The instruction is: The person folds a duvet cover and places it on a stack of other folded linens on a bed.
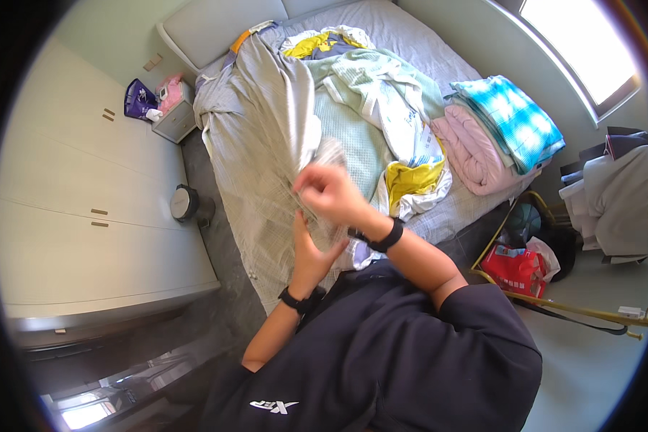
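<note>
The right hand, motion-blurred, was curled nearly closed at a blurred grey-and-white striped cloth over the bed; I could not tell whether it gripped it. The left hand, nearer the body, was open, thumb spread wide, holding nothing visible. A pale-green waffle-textured blanket lay rumpled just beyond.

White lettering marks the black short-sleeved fabric shirt, and small pale print the shiny red plastic bag.
</note>
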The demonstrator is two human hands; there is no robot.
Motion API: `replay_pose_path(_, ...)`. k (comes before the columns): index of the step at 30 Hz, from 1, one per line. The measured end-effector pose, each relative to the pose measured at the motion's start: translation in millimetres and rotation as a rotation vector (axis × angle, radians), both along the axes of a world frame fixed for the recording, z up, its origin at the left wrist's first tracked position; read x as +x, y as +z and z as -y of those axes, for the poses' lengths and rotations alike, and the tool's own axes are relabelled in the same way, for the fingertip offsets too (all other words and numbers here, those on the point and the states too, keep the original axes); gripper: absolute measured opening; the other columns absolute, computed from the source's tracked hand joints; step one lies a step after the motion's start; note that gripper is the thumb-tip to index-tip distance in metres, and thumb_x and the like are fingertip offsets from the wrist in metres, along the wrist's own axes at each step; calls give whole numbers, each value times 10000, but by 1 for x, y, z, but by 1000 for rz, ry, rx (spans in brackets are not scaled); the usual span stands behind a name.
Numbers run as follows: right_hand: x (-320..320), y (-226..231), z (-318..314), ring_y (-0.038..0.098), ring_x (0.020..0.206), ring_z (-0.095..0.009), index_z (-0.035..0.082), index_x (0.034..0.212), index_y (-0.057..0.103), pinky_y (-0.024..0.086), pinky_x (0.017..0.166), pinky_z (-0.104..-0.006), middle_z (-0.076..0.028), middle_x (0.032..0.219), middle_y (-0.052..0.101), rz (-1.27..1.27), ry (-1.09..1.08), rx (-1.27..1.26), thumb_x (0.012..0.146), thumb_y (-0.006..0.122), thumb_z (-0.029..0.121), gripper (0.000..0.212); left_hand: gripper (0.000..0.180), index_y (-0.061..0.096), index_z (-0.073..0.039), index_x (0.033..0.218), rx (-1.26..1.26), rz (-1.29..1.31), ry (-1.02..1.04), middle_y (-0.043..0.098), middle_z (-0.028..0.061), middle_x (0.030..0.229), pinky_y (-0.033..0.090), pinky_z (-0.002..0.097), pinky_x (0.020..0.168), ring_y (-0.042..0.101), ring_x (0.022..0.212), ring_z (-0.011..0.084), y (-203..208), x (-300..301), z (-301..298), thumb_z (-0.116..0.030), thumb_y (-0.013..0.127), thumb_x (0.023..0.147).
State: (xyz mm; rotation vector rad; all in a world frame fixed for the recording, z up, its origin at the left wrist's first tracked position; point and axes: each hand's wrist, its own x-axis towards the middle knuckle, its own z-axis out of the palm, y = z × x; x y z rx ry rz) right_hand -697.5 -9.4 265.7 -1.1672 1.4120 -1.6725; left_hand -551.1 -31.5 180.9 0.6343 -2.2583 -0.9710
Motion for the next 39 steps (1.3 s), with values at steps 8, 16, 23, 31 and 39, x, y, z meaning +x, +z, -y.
replay_pose_path(8, -37, -68, 7, 579, 588, -107, 32, 911, 557, 402, 466, -183, -61, 759, 619, 388, 726, 310, 815, 481, 94, 138, 337, 451, 18, 1124, 828, -395, 123, 520, 61, 1041, 392, 261, 795, 486, 906, 118, -5, -27, 49, -202, 491, 871)
replay_pose_path(16, -71, -207, 29, 548, 794, -181, 70, 912, 546, 418, 716, -327, -48, 825, 579, 1098, 333, 596, 795, 453, 474, 431, 393, 408, -24, 1183, 1293, -577, -85, 493, 81, 1139, 393, 350, 883, 491, 1011, 200, 20, -26, 47, -222, 509, 858)
replay_pose_path(23, -101, -142, 106, 565, 801, -226, 36, 973, 533, 460, 745, -355, -107, 878, 578, 1108, 201, 301, 734, 546, 341, 387, 430, 407, -31, 1202, 1060, -430, -13, 492, 55, 1143, 358, 336, 893, 473, 1019, 176, 7, -13, 32, -164, 564, 825)
replay_pose_path(31, -128, -36, 92, 568, 755, -243, -10, 897, 518, 465, 670, -352, -123, 855, 576, 680, -233, -261, 632, 500, -15, 265, 388, 553, 1, 1011, 761, 421, 42, 585, 30, 788, 413, 272, 697, 519, 765, 130, 4, 24, 41, -265, 654, 747)
replay_pose_path(39, -38, -44, 15, 493, 818, -315, 29, 771, 545, 420, 716, -355, -156, 889, 461, -809, 237, -78, 603, 522, 24, 169, 359, 531, -20, 970, 1049, -747, 122, 592, 71, 874, 444, 254, 680, 565, 777, 148, 17, -62, 29, -349, 537, 825)
